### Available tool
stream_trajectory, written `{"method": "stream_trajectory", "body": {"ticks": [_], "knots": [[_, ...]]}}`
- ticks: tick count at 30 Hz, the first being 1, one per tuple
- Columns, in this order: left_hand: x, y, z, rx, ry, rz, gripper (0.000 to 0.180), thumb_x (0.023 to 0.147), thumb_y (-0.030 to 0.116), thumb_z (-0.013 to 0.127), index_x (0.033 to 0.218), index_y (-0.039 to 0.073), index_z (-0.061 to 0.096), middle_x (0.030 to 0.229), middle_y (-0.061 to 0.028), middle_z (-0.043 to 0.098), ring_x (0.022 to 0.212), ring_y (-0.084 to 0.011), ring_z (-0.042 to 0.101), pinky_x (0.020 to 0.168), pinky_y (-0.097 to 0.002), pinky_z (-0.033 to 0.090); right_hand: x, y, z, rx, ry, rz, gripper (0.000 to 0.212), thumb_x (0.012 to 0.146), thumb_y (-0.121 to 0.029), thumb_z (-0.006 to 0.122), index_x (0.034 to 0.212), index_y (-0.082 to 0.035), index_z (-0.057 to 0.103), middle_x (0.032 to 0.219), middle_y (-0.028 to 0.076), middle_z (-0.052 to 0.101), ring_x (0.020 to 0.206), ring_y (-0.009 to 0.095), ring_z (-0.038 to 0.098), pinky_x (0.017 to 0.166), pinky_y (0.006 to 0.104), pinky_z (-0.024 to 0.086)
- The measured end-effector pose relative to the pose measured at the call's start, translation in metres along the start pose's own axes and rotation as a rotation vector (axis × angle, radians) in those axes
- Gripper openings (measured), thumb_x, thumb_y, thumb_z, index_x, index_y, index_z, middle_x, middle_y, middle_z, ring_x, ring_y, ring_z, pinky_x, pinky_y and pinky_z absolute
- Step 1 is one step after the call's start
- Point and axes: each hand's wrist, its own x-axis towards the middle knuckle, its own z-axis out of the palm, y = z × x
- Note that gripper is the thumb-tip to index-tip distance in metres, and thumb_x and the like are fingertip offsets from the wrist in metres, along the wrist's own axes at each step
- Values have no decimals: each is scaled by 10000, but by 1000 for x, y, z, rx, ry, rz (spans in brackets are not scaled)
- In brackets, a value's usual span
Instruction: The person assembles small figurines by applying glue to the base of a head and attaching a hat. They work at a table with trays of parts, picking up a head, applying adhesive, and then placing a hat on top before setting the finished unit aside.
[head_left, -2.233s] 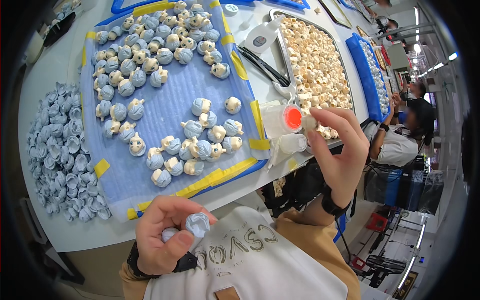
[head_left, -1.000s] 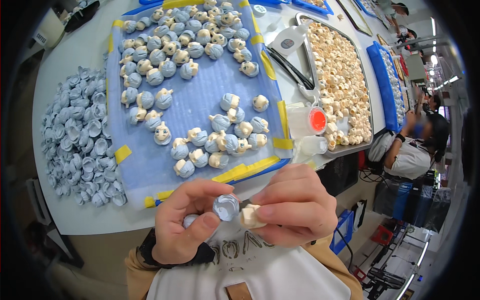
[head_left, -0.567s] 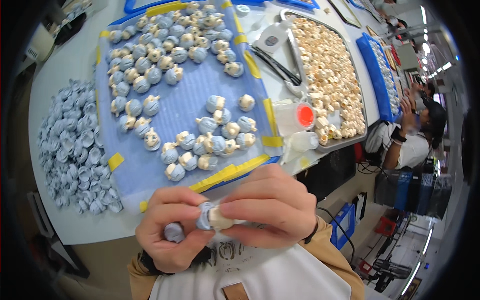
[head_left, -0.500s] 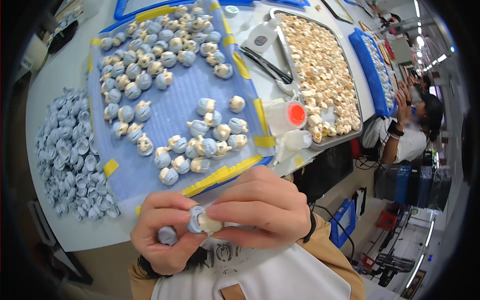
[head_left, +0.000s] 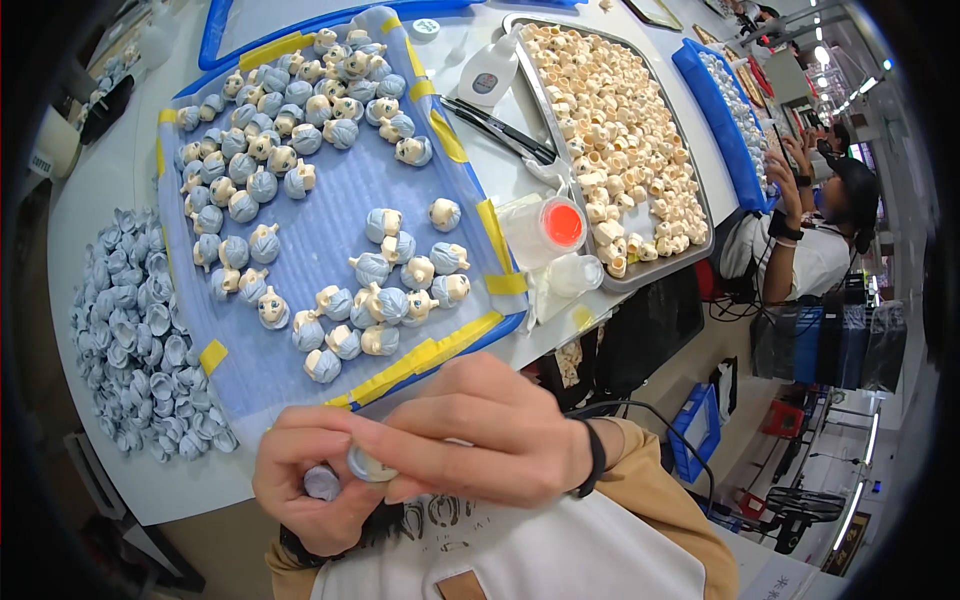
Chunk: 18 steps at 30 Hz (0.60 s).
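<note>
Just in front of my chest, both hands hold a small doll head (head_left: 371, 466) with a pale blue-grey hair piece and a cream part. My left hand (head_left: 288, 462) is closed round it with thumb and fingers. A second grey-blue piece (head_left: 322, 483) sits in the curl of the same hand; its kind is hard to make out. Thumb and fingers of my right hand (head_left: 495, 432) pinch the head from the other side and cover much of it. Beyond my hands, a sheet-lined blue tray (head_left: 335, 235) carries many doll heads (head_left: 272, 308) with blue hair.
Loose blue hair pieces (head_left: 140, 340) are heaped at the left. On the right stand a metal tray of cream head parts (head_left: 620, 130), a white bottle (head_left: 490, 72), black tweezers (head_left: 500, 130) and a red-topped jar (head_left: 563, 222). A co-worker (head_left: 800, 235) sits beyond another blue tray (head_left: 722, 130).
The held head has turned and shifted slightly left and down. My right fingers have moved left over it, hiding more of it. The whole view has shifted a little.
</note>
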Motion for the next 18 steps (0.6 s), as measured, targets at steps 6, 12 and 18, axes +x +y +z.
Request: {"method": "stream_trajectory", "body": {"ticks": [6, 12, 18], "knots": [[-2, 2, 1, -254, 141, -294, 530, 758, 84, 704, 1116, 4, 321, 871, -142, 629, 646, -92, 579, 567, -174, 432, 3, -4, 14, -167, -15, -33, 421, 684, -235, 599, 1014, 26, 582, 896, 65, 531, 761, 212, 521, 641, 318, 414], [-2, 11, 1, -338, 2, -552, 499, 823, 151, 643, 1156, -17, 312, 868, -149, 636, 549, -60, 509, 512, -172, 391, -1, 0, 16, -224, -125, -50, 327, 675, -244, 607, 906, -16, 574, 814, 52, 486, 724, 207, 503, 611, 315, 395], [-11, 1, -20, -502, 219, -368, 494, 822, 194, 578, 1201, -32, 356, 1013, -155, 560, 549, -60, 450, 457, -182, 336, -8, 15, -1, -287, -188, 49, 316, 699, -259, 659, 898, -30, 570, 783, 63, 477, 680, 204, 487, 593, 317, 387]]}}
